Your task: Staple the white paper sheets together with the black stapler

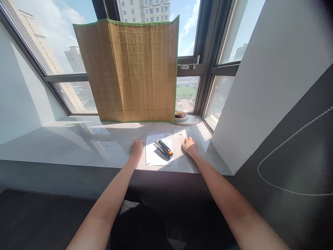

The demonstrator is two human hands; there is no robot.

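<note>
The fingers [141, 141] of the left hand [136, 149] are loosely curled on the pale, smooth windowsill [65, 149], beside the left edge of some flat white paper [153, 160] with dark markings near its far right corner. The right hand [191, 147] rests on the other side, well apart from the left, its fingers partly bent. Neither appears to hold anything, though the undersides are hidden, so I cannot tell whether something small lies beneath them.

Between the hands, a long black stapler with an orange patch at its near end [165, 149] lies slantwise on the white paper, touching neither hand. Because it sits across the paper, tugging the paper from below could drag the stapler askew or twist it loose. The paper also lies near the front edge of the windowsill; a pull toward the body could carry both over it.

Beyond, a wide brown slatted mat with green edging [137, 76] stands against the window, its surface wavy. A knock from a far reach might topple it forward onto the stapler and paper. A small stack of round plates [181, 118] stands just beside its right lower corner and could be jostled too. Strong sunlight and shadow across the windowsill might make paper edges easy to misjudge.
</note>
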